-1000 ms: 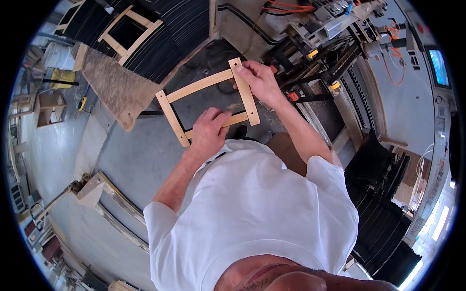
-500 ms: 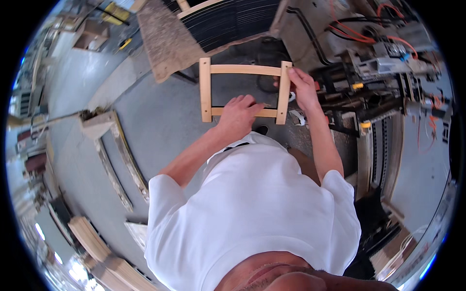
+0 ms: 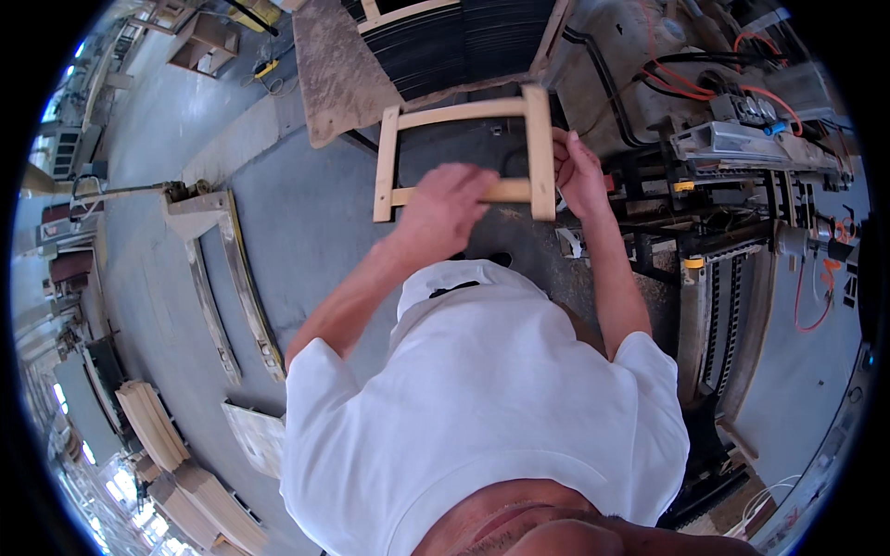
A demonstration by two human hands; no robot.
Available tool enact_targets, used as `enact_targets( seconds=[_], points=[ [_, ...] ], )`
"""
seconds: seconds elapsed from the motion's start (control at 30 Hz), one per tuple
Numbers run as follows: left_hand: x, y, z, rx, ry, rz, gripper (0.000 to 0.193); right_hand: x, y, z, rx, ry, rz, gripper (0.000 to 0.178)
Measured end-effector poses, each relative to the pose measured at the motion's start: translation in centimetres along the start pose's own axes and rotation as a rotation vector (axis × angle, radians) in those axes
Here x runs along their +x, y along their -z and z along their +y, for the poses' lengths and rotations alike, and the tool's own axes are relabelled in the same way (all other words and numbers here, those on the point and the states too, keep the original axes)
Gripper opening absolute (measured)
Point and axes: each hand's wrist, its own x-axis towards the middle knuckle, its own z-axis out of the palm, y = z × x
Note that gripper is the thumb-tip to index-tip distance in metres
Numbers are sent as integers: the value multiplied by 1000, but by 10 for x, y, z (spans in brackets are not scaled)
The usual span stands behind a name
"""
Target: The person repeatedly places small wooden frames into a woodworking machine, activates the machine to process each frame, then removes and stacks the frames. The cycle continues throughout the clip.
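Observation:
I hold a rectangular frame of light wooden bars (image 3: 387, 157) out in front of my chest, above a grey concrete floor. My left hand (image 3: 447, 206) is closed over the frame's near rail, roughly at its middle. The fingers of my right hand (image 3: 582, 171) wrap the frame's right upright from the outside. The far rail and left upright are free. My white shirt fills the lower middle of the view.
A metal machine with orange cables and black rails (image 3: 742, 139) stands at the right. A dusty board (image 3: 338, 65) and a black ribbed mat with another wooden frame (image 3: 464, 37) lie ahead. Long wooden pieces (image 3: 222, 278) lie on the floor at left, stacked boards (image 3: 158, 426) at lower left.
The view has swung and the frame now sits squarer and more central. Both hands keep their hold on it, left on the near rail, right on the right upright.

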Motion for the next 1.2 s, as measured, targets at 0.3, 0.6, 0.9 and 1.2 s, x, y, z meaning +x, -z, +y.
enact_targets(
  seconds=[0.3, 0.6, 0.9, 1.2],
  points=[
    [75, 135, -119, -944, 442, 914, 29, -24, 39, 35, -149, -159, 374, 27],
    [195, 148, -333, -1232, 608, 909, 25, -61, 89, 114, -72, -252, 695, 22],
    [257, 94, -374, -818, 798, 717, 32, -71, 72, 186, -104, -392, 837, 19],
    [253, 83, -345, -737, 772, 698, 52, -41, 37, 204, -241, -457, 839, 26]
  ],
)
